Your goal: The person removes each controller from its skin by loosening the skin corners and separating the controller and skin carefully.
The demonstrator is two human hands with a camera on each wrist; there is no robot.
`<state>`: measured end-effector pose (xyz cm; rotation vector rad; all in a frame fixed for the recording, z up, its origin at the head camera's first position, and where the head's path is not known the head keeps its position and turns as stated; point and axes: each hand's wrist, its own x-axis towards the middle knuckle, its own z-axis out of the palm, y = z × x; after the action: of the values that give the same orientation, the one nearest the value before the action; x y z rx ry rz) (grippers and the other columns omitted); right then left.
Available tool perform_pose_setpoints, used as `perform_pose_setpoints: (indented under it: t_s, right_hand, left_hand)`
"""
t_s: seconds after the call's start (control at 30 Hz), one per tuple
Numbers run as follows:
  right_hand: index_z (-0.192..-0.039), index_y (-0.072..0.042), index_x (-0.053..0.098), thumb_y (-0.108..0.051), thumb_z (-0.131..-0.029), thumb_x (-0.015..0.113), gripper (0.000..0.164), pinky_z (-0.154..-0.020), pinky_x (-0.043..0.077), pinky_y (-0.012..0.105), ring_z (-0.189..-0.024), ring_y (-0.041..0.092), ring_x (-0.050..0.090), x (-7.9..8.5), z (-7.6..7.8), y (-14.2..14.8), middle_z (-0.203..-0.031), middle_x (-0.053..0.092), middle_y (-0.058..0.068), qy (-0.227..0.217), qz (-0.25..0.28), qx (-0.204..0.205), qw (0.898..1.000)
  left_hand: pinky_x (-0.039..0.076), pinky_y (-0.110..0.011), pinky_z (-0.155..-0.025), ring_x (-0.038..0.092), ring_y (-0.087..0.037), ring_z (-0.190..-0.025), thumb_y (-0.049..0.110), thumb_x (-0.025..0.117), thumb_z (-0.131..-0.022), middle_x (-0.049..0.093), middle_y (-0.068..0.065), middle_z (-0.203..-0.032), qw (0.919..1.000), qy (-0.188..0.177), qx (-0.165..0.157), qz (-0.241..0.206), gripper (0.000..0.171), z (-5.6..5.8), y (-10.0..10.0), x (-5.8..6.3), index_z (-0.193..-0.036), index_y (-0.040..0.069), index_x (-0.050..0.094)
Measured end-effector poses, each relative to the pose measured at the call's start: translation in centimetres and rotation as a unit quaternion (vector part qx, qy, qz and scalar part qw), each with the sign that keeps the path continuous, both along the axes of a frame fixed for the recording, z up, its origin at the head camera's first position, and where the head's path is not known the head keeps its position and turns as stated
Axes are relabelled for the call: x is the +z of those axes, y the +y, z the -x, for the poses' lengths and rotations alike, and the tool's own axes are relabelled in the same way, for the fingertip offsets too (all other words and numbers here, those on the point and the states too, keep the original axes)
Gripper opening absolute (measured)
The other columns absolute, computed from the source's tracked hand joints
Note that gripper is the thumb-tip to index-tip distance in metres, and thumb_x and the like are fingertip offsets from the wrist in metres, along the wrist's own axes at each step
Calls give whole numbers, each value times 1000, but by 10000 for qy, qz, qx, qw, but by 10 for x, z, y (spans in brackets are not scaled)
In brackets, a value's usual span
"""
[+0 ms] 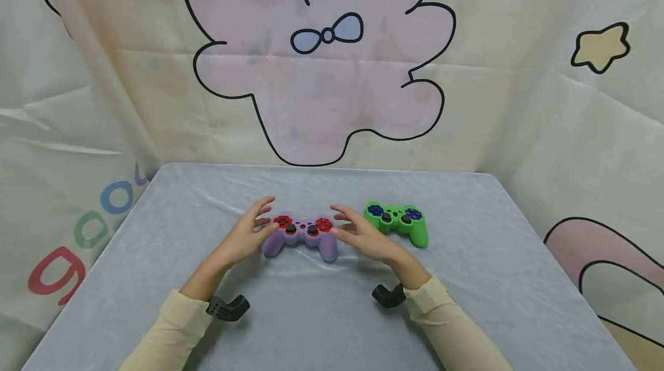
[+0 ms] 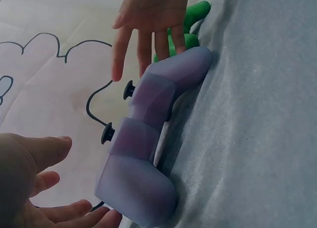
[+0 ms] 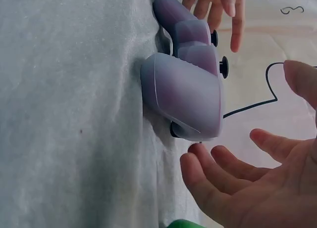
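Note:
A light purple game controller point(image 1: 302, 234) with red button pads and black thumbsticks lies on the grey cloth. At its left end is my left hand point(image 1: 242, 241), fingers spread and loosely bent around that side. My right hand point(image 1: 367, 238) stands at the other end in a similar pose, palm facing inward. In the left wrist view the left fingertips reach just beside the controller point(image 2: 138, 144). The right wrist view shows the right fingertips close to the near grip of the controller point(image 3: 185, 94), without a grasp on it. Whether any fingertip touches it I cannot tell.
A green game controller point(image 1: 396, 223) with blue button pads lies right of the purple one, just behind my right hand. Grey cloth covers the table point(image 1: 311, 325). Printed curtains point(image 1: 321, 89) hang behind and along both sides. Each wrist wears a black camera strap point(image 1: 228, 309).

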<state>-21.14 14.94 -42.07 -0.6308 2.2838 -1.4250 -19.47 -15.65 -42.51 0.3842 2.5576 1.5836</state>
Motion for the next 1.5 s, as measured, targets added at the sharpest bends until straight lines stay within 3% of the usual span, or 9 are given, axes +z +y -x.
perform_pose_setpoints:
  t_s: [0.33,0.53,0.8,1.1,1.37,1.5]
  right_hand:
    - [-157,-7,31,-22,-105,54,59,-96,54,44,-127,38,58,-11,8,-6,-152,43,25,-247,52,-134,9996]
    - [-156,-3,32,-14,-103,56,59,-94,57,41,-126,38,59,-15,11,-10,-149,41,29,-518,268,-188,9981]
    - [-151,0,40,-11,-101,60,55,-83,60,37,-100,20,67,-19,15,-16,-133,57,30,-567,87,-525,9970]
    - [-147,3,45,-10,-100,62,52,-76,60,34,-89,18,70,-20,15,-20,-125,66,32,-545,9,-716,9959]
    - [-145,0,47,-9,-99,63,50,-72,58,32,-79,14,65,-17,14,-18,-117,65,27,-449,47,-656,9968]
    - [-147,-2,46,-11,-99,63,52,-72,54,30,-80,14,63,-15,14,-16,-121,64,26,-373,51,-617,9974]
  left_hand:
    - [42,-59,-110,51,-52,-132,6,54,-103,38,-40,-151,9996,-87,-267,75,63,2,0,-8,-158,6,25]
    - [42,-58,-110,45,-50,-138,-1,52,-102,36,-40,-151,9993,-111,-276,224,63,3,-3,-12,-159,4,25]
    - [45,-56,-108,45,-51,-138,-6,51,-100,36,-40,-151,9988,-172,-334,324,63,6,-5,-16,-158,5,30]
    - [50,-54,-103,51,-53,-132,-8,54,-97,39,-41,-149,9988,-168,-397,221,65,6,-6,-13,-157,3,30]
    - [53,-37,-89,60,-48,-124,-5,59,-96,41,-39,-149,9972,-667,-318,113,72,5,-7,-6,-159,10,27]
    - [54,-39,-90,59,-48,-125,-4,59,-95,41,-39,-149,9971,-705,-292,50,73,4,-8,-2,-159,10,28]
